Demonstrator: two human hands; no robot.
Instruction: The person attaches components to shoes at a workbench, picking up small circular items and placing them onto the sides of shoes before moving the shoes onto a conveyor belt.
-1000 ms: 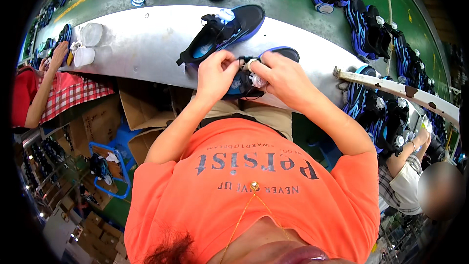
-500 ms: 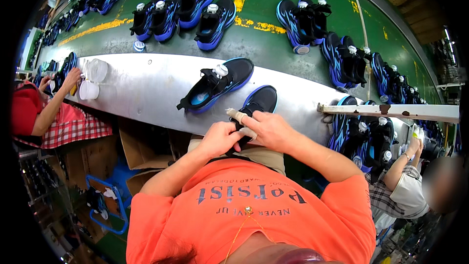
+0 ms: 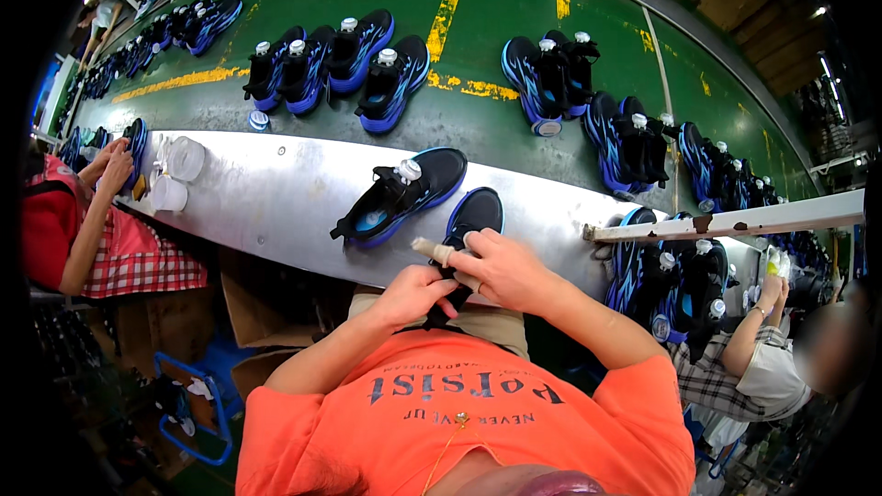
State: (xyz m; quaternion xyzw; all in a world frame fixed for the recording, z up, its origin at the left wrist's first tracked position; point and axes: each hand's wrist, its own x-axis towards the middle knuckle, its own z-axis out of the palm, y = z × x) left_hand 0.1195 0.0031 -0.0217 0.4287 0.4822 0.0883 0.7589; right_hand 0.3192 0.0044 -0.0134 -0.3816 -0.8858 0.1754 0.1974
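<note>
A black sneaker [image 3: 477, 212] with a blue-purple sole lies at the near edge of the metal bench, toe pointing away from me. My left hand [image 3: 418, 294] is closed at its lace and collar area, thumb and fingers pinched together. From the other side my right hand [image 3: 496, 268] grips the same shoe, its index finger wrapped in beige tape and stretched across toward the left. My fingers cover what they pinch there. Just left of it stands a matching sneaker [image 3: 390, 202], with a round white piece [image 3: 407, 171] on its laces.
The metal bench [image 3: 276, 184] runs beside a green conveyor [image 3: 459, 110] carrying several similar sneakers. A white bar [image 3: 735, 219] juts in at right. Clear plastic tubs [image 3: 184, 161] stand at left near a co-worker's hands [image 3: 112, 165]. Another person [image 3: 763, 349] works at right. Cardboard boxes [image 3: 266, 298] sit below.
The view has tilted, so the bench and shoes appear lower. My right hand has shifted slightly along the sneaker, with the taped finger reaching farther left. The left co-worker's hands have come together.
</note>
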